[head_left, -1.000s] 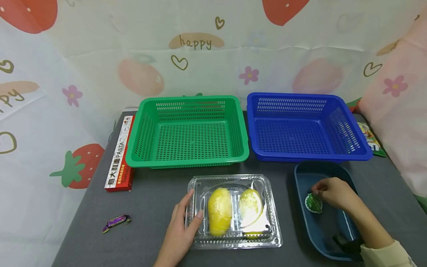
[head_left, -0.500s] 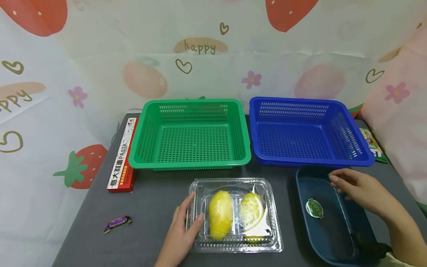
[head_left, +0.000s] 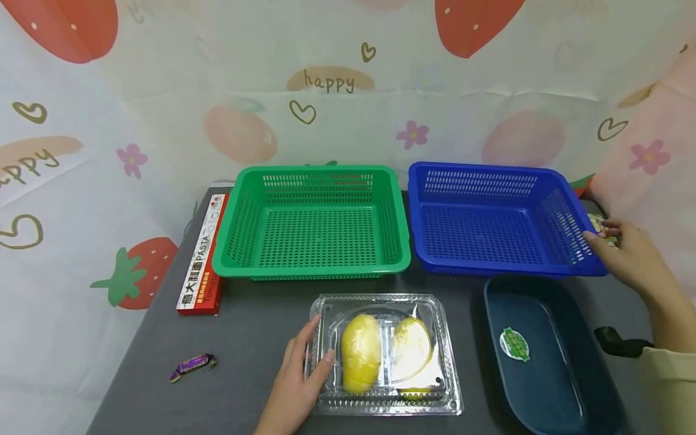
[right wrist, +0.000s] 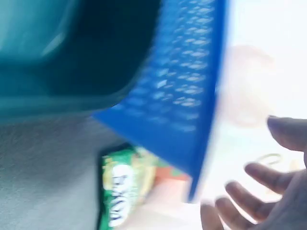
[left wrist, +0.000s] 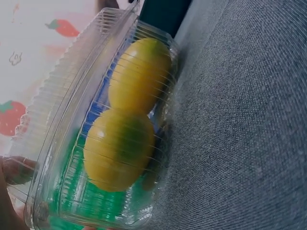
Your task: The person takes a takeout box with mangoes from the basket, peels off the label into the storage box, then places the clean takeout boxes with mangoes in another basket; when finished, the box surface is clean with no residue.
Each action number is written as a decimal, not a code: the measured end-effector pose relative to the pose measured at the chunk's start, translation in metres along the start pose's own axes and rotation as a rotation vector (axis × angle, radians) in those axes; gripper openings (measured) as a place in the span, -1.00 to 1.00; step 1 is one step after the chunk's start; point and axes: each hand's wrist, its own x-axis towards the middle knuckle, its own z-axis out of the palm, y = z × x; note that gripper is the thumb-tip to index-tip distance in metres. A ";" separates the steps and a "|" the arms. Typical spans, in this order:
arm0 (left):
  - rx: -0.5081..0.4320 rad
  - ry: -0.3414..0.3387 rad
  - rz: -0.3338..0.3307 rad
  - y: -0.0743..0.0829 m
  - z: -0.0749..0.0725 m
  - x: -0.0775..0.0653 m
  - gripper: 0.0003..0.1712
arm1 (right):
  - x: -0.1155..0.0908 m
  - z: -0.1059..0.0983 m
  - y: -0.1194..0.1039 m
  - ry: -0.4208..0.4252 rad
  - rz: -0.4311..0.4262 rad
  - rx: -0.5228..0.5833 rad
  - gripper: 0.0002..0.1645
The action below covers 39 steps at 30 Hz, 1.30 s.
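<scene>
Grey table (head_left: 261, 344), strawberry backdrop (head_left: 179, 66)

L hand (head_left: 296, 377) rests, fingers relaxed, on clear box (head_left: 386, 408) w/ yellow fruit (head_left: 361, 355), lower ctr head view. R hand (head_left: 633, 254), mid rt, part-hides green packet (right wrist: 120, 187) by blue basket (head_left: 502, 267); R-wrist cam shows packet's lettering, fingers spread clear of it.

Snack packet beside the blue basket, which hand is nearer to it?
Right: the right hand hovers close to the snack packet, by the blue basket; the left hand is farther off, touching the clear container.
</scene>
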 end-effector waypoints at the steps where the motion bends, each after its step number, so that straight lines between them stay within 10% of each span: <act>1: 0.001 -0.002 0.000 0.000 0.000 0.000 -0.31 | 0.006 0.001 0.005 0.000 0.012 -0.019 -0.11; 10: 0.018 -0.011 0.044 -0.001 0.000 0.000 -0.25 | 0.030 0.012 0.034 -0.243 -0.046 0.077 -0.09; 25: -0.123 -0.072 0.027 -0.008 -0.006 0.008 -0.30 | 0.043 0.017 0.039 -0.306 -0.139 -0.042 0.01; 39: -0.100 0.017 0.016 -0.009 -0.003 0.008 -0.32 | 0.037 0.022 0.041 -0.293 -0.108 -0.040 -0.03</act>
